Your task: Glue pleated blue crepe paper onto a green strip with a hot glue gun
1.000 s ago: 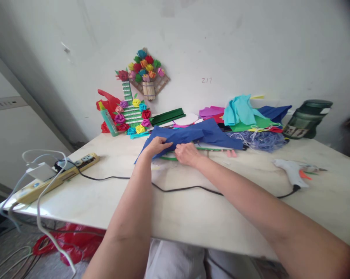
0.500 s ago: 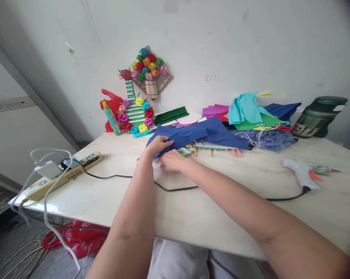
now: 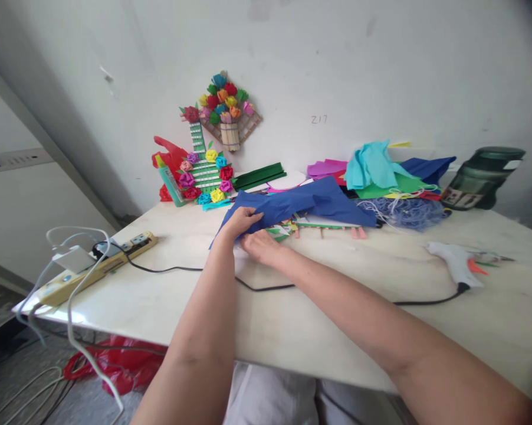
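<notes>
My left hand [image 3: 240,223] pinches the near corner of a dark blue paper sheet [image 3: 301,203] that lies crumpled across the middle of the white table [image 3: 292,319]. My right hand [image 3: 260,245] sits just below and to the right of it, fingers curled against the table at the sheet's edge; what it holds is hidden. Green and red paper scraps and small pink pegs [image 3: 357,233] lie under the sheet's front edge.
A white glue gun [image 3: 456,263] lies at the right, its black cord [image 3: 266,288] running across to a yellow power strip [image 3: 93,265] at the left. Coloured paper piles [image 3: 376,168], blue string [image 3: 403,212], a dark green jug [image 3: 480,177], paper-flower crafts [image 3: 208,171] and a glue bottle [image 3: 167,182] line the wall.
My right hand has slid left and nearer, from the sheet's middle edge to just beside my left hand. The left hand keeps its grip on the blue sheet.
</notes>
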The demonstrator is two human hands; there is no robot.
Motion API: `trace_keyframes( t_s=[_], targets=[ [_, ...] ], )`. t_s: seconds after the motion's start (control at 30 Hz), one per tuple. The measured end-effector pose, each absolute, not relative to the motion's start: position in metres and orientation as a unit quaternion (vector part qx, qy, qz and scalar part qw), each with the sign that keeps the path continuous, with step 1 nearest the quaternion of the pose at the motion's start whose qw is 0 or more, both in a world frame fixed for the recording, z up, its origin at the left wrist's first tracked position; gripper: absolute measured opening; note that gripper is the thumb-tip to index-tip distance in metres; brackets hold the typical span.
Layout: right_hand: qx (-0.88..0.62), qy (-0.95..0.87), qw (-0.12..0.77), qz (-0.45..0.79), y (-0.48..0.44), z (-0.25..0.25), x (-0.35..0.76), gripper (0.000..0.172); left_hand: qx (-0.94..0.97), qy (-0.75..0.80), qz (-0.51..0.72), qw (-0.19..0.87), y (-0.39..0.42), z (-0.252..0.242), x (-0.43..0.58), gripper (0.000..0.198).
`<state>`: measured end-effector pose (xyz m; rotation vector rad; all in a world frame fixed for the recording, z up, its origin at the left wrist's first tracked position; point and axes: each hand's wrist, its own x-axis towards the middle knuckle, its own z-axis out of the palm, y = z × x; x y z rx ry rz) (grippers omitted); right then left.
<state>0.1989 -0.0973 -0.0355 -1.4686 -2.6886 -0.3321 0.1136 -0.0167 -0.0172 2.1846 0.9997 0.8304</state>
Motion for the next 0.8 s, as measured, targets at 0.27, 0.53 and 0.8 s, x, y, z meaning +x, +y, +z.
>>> trace_keyframes(
  t_s=[0.27, 0.53, 0.8],
  targets=[
    [-0.518, -0.845, 0.109, -0.080, -0.103, -0.024, 0.253, 0.024, 0.817, 0.385, 0.314, 0.292, -0.014, -0.021, 0.115, 0.044],
    [-0.556, -0.815, 0.043, -0.157, -0.091, -0.021, 0.272, 0.030, 0.828, 0.392, 0.324, 0.235, -0.012, -0.020, 0.117, 0.045],
    [-0.562, -0.808, 0.044, -0.170, -0.089, -0.027, 0.267, 0.028, 0.841, 0.347, 0.328, 0.255, -0.018, -0.016, 0.117, 0.044]
  ],
)
